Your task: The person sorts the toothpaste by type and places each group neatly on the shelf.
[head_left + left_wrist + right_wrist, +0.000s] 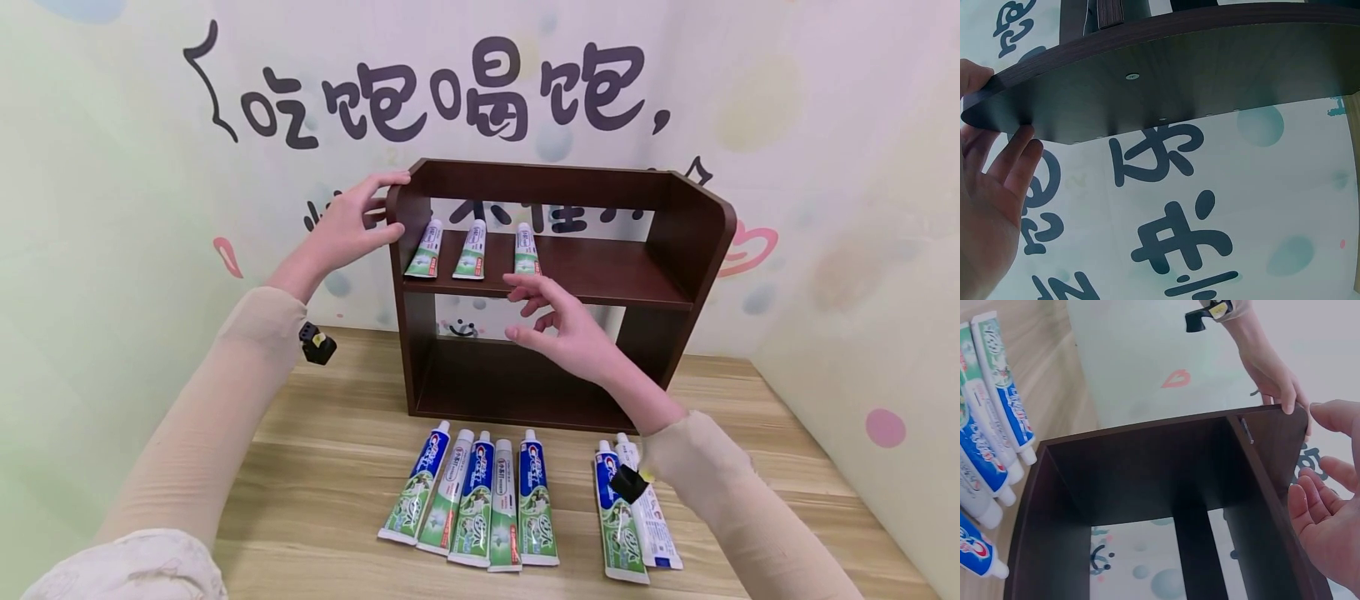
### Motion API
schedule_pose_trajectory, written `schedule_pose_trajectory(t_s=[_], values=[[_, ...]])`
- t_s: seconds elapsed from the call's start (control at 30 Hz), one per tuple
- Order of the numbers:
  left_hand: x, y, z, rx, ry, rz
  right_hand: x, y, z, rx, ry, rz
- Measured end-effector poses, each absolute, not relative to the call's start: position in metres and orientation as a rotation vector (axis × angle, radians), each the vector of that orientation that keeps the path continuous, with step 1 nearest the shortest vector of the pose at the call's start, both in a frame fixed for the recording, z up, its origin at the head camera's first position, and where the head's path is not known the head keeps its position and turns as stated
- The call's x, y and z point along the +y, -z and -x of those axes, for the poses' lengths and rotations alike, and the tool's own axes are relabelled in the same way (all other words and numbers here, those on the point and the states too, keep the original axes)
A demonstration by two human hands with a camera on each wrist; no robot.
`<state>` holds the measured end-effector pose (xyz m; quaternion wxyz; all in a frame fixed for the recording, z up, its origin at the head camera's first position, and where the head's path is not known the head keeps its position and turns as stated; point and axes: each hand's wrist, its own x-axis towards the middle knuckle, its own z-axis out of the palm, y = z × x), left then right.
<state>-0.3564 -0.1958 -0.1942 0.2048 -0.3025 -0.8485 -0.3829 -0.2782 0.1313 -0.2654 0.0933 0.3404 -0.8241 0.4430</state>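
Note:
A dark brown two-tier shelf (607,271) stands on the table. My left hand (348,221) grips the upper part of its left side panel; in the left wrist view, thumb and fingers lie on either side of the panel edge. Three toothpaste tubes, a left one (426,250), a middle one (470,252) and a right one (527,247), lean on the upper tier, caps up. My right hand (573,337) hovers before the shelf with loosely bent fingers and nothing in them. Its fingertips overlap the right tube's lower end; whether they touch is unclear.
On the wooden table (315,500), several blue-and-green and white-and-green toothpaste tubes (472,508) lie in a row before the shelf. Further right, a blue-and-green tube (621,525) overlaps a white tube (660,529). A printed backdrop (825,208) rises behind.

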Motion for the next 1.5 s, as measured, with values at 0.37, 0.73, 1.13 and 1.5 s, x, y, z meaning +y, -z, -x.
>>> schedule_pose_trajectory(t_s=[0.37, 0.73, 1.13, 1.5], values=[[-0.196, 0.194, 0.357, -2.376, 1.048, 0.832, 0.134, 0.296, 0.271, -2.481, -1.278, -1.025], [-0.196, 0.194, 0.357, -2.379, 1.043, 0.83, 0.135, 0.324, 0.263, -2.514, -1.324, -0.996], [-0.196, 0.194, 0.356, -2.383, 1.047, 0.828, 0.134, 0.351, 0.252, -2.544, -1.365, -0.968], [-0.196, 0.194, 0.356, -2.37, 1.065, 0.841, 0.134, 0.382, 0.244, -2.581, -1.437, -0.912]])
